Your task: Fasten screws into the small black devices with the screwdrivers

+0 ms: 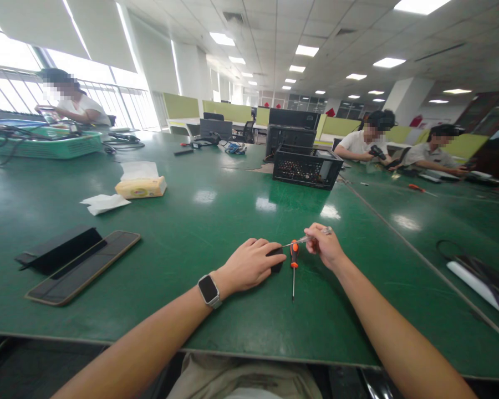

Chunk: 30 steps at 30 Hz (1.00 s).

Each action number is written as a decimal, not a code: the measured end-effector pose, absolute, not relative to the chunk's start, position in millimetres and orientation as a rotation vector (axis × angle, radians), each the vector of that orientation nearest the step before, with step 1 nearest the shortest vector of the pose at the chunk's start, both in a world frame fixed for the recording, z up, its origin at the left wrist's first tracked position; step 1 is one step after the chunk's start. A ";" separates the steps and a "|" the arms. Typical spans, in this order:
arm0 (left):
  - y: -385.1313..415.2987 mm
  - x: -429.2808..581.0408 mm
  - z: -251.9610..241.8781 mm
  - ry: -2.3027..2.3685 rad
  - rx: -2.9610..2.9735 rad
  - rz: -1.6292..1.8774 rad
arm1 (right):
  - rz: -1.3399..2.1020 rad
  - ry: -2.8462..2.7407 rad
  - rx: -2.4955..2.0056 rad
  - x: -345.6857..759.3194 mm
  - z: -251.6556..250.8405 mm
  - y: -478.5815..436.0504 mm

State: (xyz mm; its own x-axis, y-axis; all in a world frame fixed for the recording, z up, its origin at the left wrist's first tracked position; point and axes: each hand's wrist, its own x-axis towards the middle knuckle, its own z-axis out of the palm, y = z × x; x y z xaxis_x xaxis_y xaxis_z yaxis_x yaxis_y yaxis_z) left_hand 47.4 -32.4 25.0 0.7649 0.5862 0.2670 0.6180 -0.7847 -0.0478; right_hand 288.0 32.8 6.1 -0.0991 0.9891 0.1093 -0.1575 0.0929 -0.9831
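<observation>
My left hand (251, 263) lies curled over a small black object (276, 258) on the green table (216, 210), fingers pressed down on it. My right hand (324, 245) pinches a thin clear-handled screwdriver (305, 239), whose tip points left at the black object. An orange-handled screwdriver (293, 265) lies on the table between my hands, its shaft pointing toward me. A watch (209, 290) sits on my left wrist.
A phone (83, 267) and a black case (58, 249) lie at the left. A tissue pack (141, 187) and loose tissues (105, 203) sit farther back. A black computer case (306, 166) stands beyond my hands. Cables (478, 277) lie at the right. Three other people sit at the table.
</observation>
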 end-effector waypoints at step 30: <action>-23.6 42.6 10.8 -1.015 -2.828 -0.591 | 1.257 -1.389 -0.866 289.3 7.6 28.9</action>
State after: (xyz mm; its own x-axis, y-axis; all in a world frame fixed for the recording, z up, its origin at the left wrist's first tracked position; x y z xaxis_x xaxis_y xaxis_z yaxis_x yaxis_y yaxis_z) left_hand 42.6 -23.6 10.8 0.7064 0.5957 0.3823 0.6264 -0.7776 0.0544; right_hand 289.3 28.9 7.6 -0.2140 0.9526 0.2161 -0.1200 0.1939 -0.9737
